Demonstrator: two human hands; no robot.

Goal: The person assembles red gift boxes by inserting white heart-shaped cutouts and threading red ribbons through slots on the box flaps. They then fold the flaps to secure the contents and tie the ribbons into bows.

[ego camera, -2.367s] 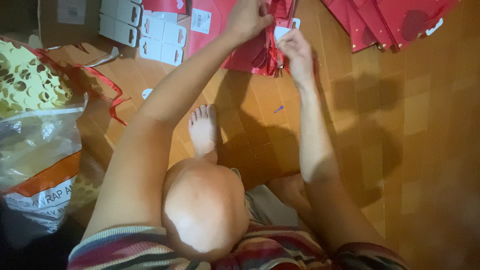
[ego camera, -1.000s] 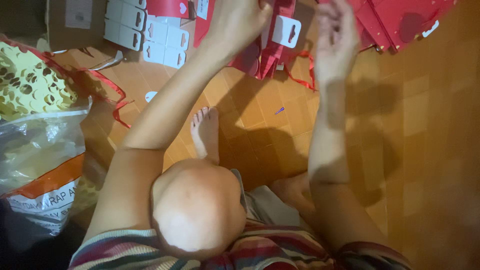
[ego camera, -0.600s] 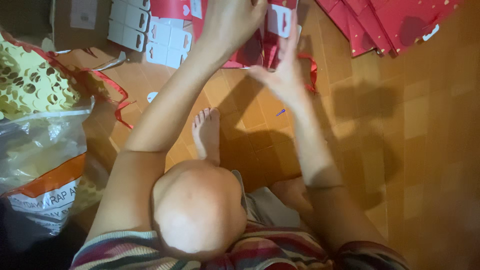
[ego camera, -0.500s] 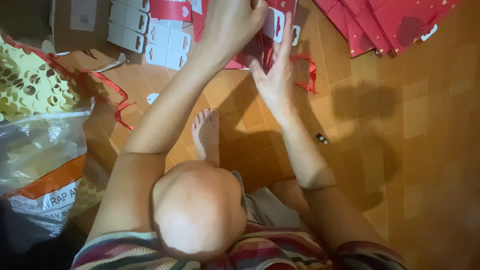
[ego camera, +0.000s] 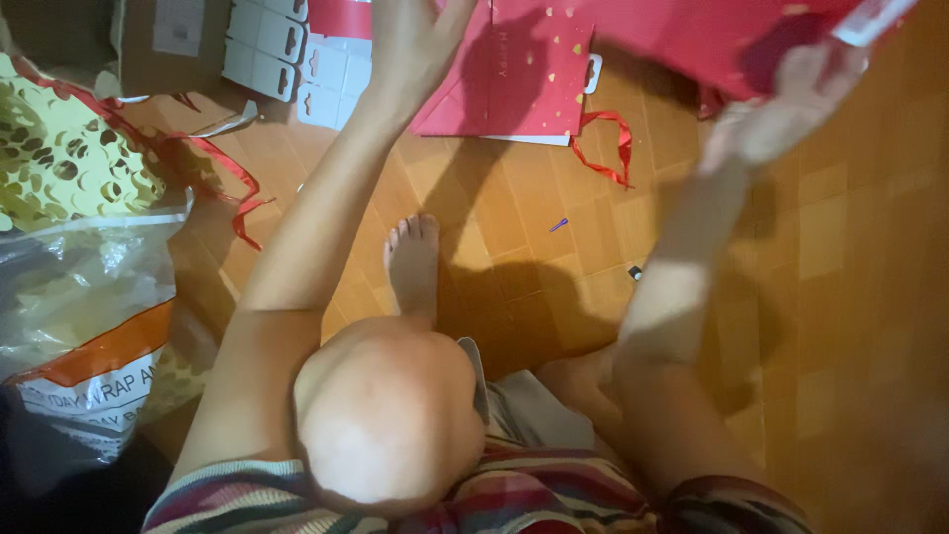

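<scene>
Head view: only one camera, looks down on a seated person, bare knee (ego camera: 390, 415) centre bottom.
Left hand (ego camera: 415, 44): top centre, fingers spread open, gripping nothing; it hovers over the flat red paper bag (ego camera: 514, 84) lying on the wood floor (ego camera: 840, 297).
Right hand (ego camera: 791, 109): upper right, blurred; closed on the edge of a raised red sheet (ego camera: 712, 35), though the exact grip is unclear.
Nearby: red ribbon handle (ego camera: 603, 148) just right of the flat bag; white tags (ego camera: 287, 49) upper left; gold perforated sheet (ego camera: 59, 168) and plastic sack (ego camera: 89, 326) at left; bare foot (ego camera: 413, 262) mid-frame.
Step, my read: lifting one red piece clear of the pile.
Next move needs: the free hand to steady the piece.
</scene>
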